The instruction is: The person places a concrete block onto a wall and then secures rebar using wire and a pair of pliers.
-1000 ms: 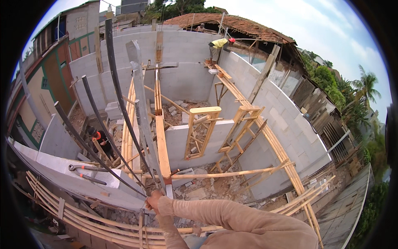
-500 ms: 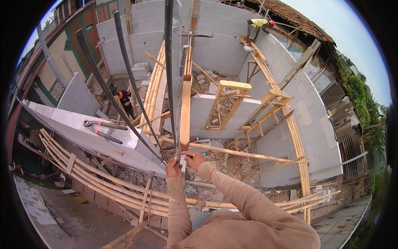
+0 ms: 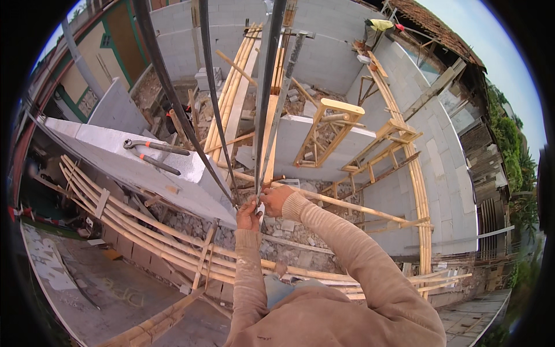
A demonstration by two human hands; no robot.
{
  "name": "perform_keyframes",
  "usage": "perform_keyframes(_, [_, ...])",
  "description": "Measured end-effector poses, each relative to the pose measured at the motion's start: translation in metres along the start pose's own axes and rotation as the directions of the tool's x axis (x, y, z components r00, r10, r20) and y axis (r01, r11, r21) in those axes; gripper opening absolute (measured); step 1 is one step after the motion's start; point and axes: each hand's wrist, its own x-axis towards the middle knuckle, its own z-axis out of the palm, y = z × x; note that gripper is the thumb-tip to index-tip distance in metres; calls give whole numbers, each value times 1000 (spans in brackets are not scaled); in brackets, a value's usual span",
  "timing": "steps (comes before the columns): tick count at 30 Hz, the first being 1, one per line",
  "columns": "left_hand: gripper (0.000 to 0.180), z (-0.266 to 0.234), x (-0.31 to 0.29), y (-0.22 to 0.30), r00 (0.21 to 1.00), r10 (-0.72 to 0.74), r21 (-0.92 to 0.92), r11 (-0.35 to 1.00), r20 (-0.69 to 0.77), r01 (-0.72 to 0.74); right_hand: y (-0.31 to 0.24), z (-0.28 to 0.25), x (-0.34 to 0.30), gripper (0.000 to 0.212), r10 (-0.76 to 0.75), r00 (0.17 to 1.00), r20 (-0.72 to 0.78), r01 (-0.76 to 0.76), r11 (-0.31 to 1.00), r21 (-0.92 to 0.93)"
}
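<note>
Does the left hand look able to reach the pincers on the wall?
Probably, though not directly: the left hand is at the foot of a dark bar, and two dark rods slant between it and the pincers, which lie uncovered.

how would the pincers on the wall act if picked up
The pincers look metal, so probably heavy for their size. Their two long handles sit spread, so they may swing when lifted. Lying flat, they seem unlikely to roll.
</note>
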Motion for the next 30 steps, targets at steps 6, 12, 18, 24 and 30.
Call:
perform_keyframes(6, [13,-20,3,-2,998,56,-20,998,0,-56,5,20,-20,41,-222,943,-248,136,937,-322])
perform_keyframes(12, [21,-10,-9,-9,998,57,4,998,-11,-57,-34,75,-39,45,188,905,-381,-231,970,-71])
perform_keyframes(18, [22,-4,-20,-9,994,105,10,995,-37,-104,-62,65,-16,25,578,806,-127,-502,781,370])
perform_keyframes(24, [30,1,-23,-15,976,115,50,993,-187,-108,-34,83,0,27,614,786,73,-341,330,880])
perform_keyframes(30, [12,-13,-26,-6,998,-58,-130,990,-24,54,-76,63,-14,33,544,819,-181,-438,798,414])
